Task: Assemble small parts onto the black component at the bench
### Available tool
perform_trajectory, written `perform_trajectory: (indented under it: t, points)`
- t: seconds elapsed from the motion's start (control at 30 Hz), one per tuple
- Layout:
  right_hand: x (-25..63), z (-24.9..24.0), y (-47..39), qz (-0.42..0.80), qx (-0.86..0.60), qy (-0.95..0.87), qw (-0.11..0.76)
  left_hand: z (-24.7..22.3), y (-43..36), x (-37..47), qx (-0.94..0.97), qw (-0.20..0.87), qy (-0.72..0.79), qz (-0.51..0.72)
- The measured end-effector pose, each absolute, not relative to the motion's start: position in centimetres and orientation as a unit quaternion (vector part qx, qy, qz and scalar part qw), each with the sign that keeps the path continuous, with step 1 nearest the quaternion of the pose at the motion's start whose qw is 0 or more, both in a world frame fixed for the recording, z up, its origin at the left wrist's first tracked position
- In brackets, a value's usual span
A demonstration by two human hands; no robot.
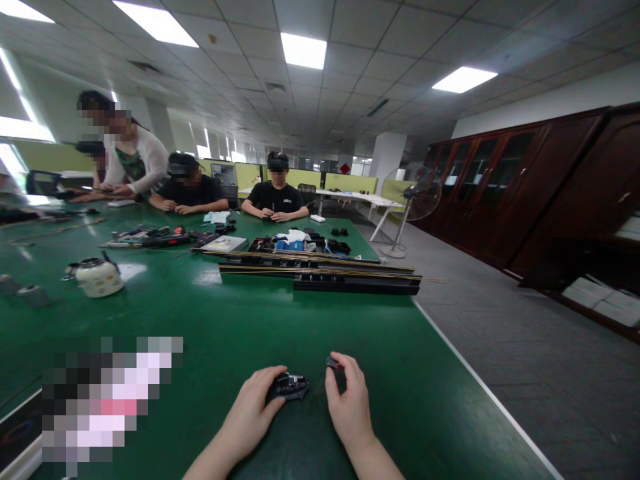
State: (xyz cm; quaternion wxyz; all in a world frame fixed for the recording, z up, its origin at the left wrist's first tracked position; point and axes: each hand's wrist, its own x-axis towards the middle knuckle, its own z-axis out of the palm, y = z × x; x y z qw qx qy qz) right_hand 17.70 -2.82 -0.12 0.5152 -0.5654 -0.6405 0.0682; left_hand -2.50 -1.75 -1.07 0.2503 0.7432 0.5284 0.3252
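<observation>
My left hand [251, 411] is closed round the left end of a small dark device [294, 387] with shiny metal parts on its upper side, low over the green table [400, 353]. To its right, my right hand [350, 403] pinches a small dark part [332, 363] between thumb and fingertips, with a bit of red beside it. A short gap separates the two objects. The rest of the small part is hidden by my right fingers.
Long black rails [357, 285] with thin rods lie across the table ahead. A cream jar [99, 277] stands at the left, and tools [160, 237] lie farther back. Several people are at the far side. The table's white edge [480, 380] runs along the right.
</observation>
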Motion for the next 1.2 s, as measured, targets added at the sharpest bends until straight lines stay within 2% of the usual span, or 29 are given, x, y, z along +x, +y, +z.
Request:
perform_trajectory:
  t: [0.2,0.47,0.63,0.93,1.2]
  points:
    - [17.5,0.1,-2.8,0.077,-0.559,-0.667,0.486,-1.3,-1.7,-2.5,0.741,0.252,0.528,0.329]
    - [16.5,1.4,-3.8,0.140,-0.517,-0.743,0.401,-1.2,-1.8,-2.5,0.742,0.250,0.528,0.329]
    - [15.8,1.9,-4.0,0.181,-0.474,-0.768,0.392,-1.0,-1.8,-2.3,0.741,0.248,0.529,0.330]
    - [15.4,0.9,-3.4,0.154,-0.516,-0.777,0.326,-1.5,-1.5,-2.4,0.741,0.252,0.525,0.333]
    - [15.8,1.1,-3.4,0.217,-0.543,-0.736,0.341,-1.6,-1.5,-2.5,0.740,0.250,0.533,0.326]
